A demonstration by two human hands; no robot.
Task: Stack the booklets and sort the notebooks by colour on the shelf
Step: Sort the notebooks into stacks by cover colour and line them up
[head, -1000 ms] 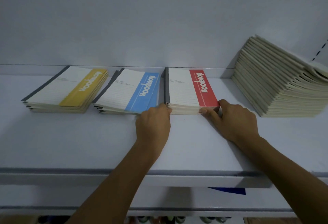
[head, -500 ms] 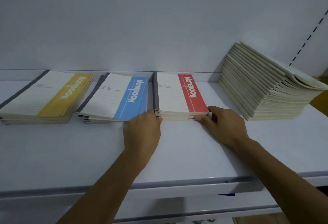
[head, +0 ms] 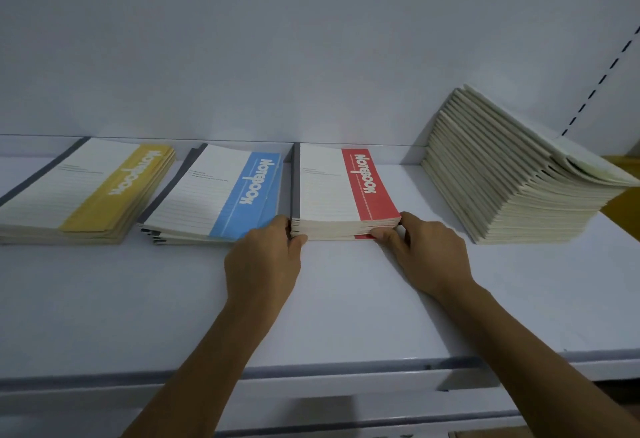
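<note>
Three notebook piles lie side by side on the white shelf [head: 346, 306]: a yellow pile [head: 86, 191] at the left, a blue pile [head: 214, 195] in the middle, a red pile [head: 343, 188] to its right. My left hand [head: 263, 264] holds the red pile's near left corner, thumb against its front edge. My right hand [head: 426, 254] pinches the pile's near right corner. A tall stack of cream booklets [head: 512, 177] stands at the right, leaning and fanned.
The shelf's grey front edge [head: 104, 377] runs across the bottom, with a lower shelf beneath it. The white back wall [head: 311, 56] rises behind the piles. A slotted upright [head: 599, 80] shows at the far right.
The view has shifted slightly; both hands stay at the red pile's near corners, the left thumb now pressed against its front edge.
</note>
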